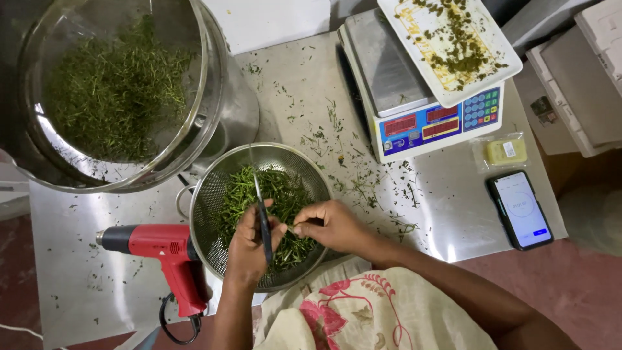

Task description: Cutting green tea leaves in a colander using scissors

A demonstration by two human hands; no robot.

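A metal mesh colander point(214, 194) holds cut green herb stems point(243, 191). Over its near side, my left hand point(249, 249) grips a pair of scissors point(260, 207), blades pointing away from me and slightly apart. My right hand point(330, 225) pinches a thin green stem point(291, 228) just right of the blades, fingertips almost touching my left hand. Both hands hover above the herbs in the colander.
A large glass bowl point(39, 155) of chopped green herbs sits on a steel pot at the back left. A red heat gun point(162, 249) lies left of the colander. A digital scale point(421, 123) carries a white tray point(505, 65) of dried leaves. A phone point(520, 209) and a small yellow packet point(506, 151) lie at the right.
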